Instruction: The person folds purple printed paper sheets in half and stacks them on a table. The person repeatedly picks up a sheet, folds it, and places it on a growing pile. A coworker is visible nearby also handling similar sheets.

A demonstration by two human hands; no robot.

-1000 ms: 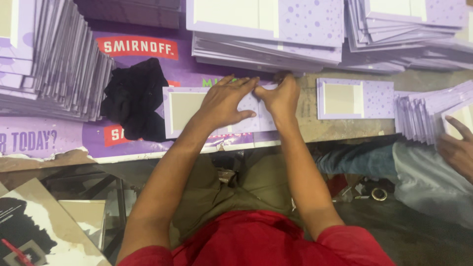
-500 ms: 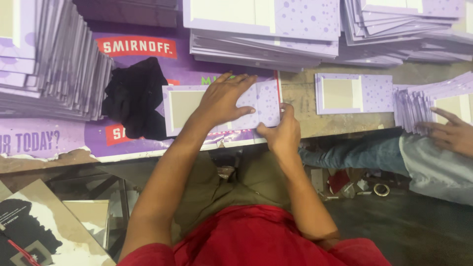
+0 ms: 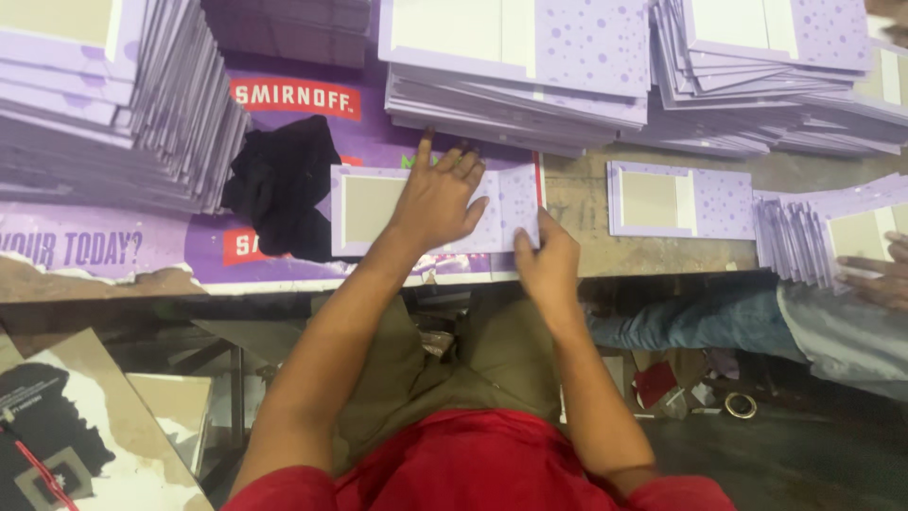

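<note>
At the centre of the frame, the left hand (image 3: 437, 197) presses flat with spread fingers on a purple folded card (image 3: 364, 208) lying on the desk (image 3: 577, 203); the right hand (image 3: 547, 267) pinches the card's lower right edge.

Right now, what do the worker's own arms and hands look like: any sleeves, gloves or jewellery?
Both arms are bare from the short red sleeves down. The left hand and right hand wear no gloves, and no rings, watch or wristband can be seen. The shirt is plain red, over olive-green trousers.
</note>
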